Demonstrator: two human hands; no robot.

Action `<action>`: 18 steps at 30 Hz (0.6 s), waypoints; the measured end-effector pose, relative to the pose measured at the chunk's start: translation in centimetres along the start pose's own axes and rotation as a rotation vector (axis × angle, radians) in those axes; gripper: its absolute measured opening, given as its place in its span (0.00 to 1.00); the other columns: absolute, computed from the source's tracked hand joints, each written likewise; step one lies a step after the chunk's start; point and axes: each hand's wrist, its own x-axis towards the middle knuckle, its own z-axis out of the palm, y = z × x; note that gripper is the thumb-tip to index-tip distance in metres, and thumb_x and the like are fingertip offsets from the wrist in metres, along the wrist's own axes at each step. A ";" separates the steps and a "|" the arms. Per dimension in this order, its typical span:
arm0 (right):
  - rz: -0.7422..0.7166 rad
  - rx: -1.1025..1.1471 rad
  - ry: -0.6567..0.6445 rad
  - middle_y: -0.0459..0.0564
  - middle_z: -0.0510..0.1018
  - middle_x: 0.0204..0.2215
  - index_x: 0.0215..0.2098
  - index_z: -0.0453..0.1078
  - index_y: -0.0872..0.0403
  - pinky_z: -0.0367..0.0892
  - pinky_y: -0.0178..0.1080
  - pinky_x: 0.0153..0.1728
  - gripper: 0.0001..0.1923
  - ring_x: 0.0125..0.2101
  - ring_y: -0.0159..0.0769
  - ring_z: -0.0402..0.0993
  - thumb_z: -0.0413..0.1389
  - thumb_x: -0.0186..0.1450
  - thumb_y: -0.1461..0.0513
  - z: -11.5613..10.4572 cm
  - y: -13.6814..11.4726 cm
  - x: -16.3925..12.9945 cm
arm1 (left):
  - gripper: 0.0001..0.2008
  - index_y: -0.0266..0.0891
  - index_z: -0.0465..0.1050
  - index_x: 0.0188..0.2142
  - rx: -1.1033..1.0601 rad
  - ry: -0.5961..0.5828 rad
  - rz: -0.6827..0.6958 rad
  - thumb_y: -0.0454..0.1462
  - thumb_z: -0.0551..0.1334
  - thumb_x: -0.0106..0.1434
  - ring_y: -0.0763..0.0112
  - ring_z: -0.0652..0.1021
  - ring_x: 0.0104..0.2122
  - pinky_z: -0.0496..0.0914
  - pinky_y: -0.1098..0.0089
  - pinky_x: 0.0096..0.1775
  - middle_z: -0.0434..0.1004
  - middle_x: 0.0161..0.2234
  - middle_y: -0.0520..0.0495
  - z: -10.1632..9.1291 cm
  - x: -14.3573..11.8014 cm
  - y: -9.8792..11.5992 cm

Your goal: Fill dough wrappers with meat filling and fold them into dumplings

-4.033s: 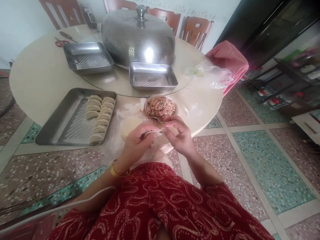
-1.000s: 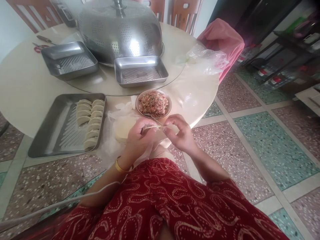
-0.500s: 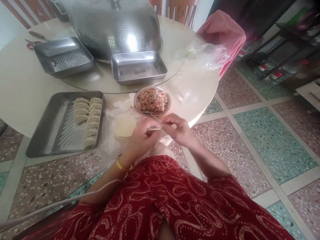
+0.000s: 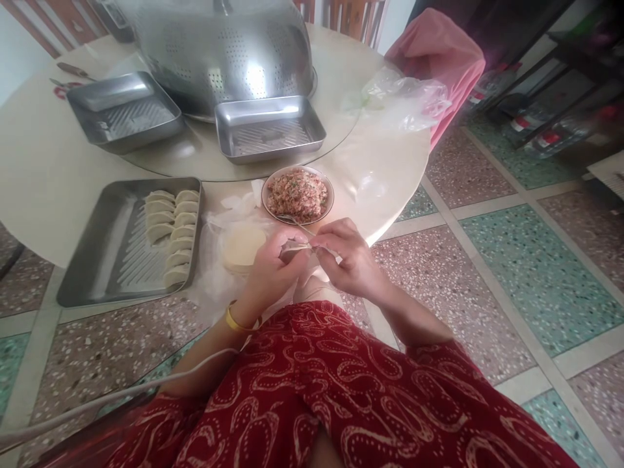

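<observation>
2 hands pinch 1 dumpling [image 4: 296, 247] over the table edge [image 4: 390, 221], below the filling bowl [image 4: 298, 194]: left hand [image 4: 270, 270] cradles it, right hand [image 4: 348, 260] nips its seam. Long axis runs left-right.

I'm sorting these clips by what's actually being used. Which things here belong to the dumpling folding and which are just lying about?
In use:
left hand and right hand, pinching a dumpling
filling bowl
wrapper stack
tray with folded dumplings

Lying about:
two small trays
domed cover
plastic bag
pink cloth
scissors
</observation>
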 end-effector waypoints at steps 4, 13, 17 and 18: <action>-0.019 -0.038 0.032 0.51 0.77 0.37 0.42 0.74 0.54 0.70 0.46 0.39 0.10 0.40 0.42 0.69 0.55 0.63 0.66 0.3 -0.1 -0.2 | 0.06 0.40 0.74 0.37 -0.021 0.045 0.030 0.36 0.63 0.58 0.76 0.74 0.30 0.70 0.76 0.31 0.76 0.32 0.52 0.2 -0.1 0.2; -0.040 -0.180 0.314 0.50 0.76 0.35 0.38 0.74 0.53 0.70 0.42 0.32 0.05 0.36 0.38 0.71 0.59 0.63 0.65 1.9 -0.1 -0.5 | 0.03 0.39 0.73 0.33 -0.161 0.098 -0.040 0.35 0.63 0.58 0.84 0.68 0.17 0.64 0.80 0.21 0.73 0.23 0.57 0.6 -0.3 1.2; -0.116 -0.256 0.326 0.49 0.77 0.35 0.36 0.73 0.52 0.68 0.42 0.33 0.05 0.35 0.38 0.69 0.58 0.63 0.67 2.0 -0.1 -0.7 | 0.02 0.39 0.71 0.33 -0.192 0.044 -0.076 0.35 0.62 0.59 0.82 0.68 0.16 0.64 0.79 0.21 0.69 0.19 0.59 0.6 -0.4 1.0; -0.118 -0.261 0.322 0.49 0.77 0.35 0.36 0.73 0.53 0.68 0.43 0.34 0.05 0.36 0.38 0.69 0.58 0.63 0.68 2.0 -0.1 -0.8 | 0.02 0.39 0.71 0.33 -0.187 0.029 -0.084 0.35 0.62 0.60 0.82 0.68 0.16 0.64 0.79 0.22 0.68 0.18 0.59 0.5 -0.4 0.9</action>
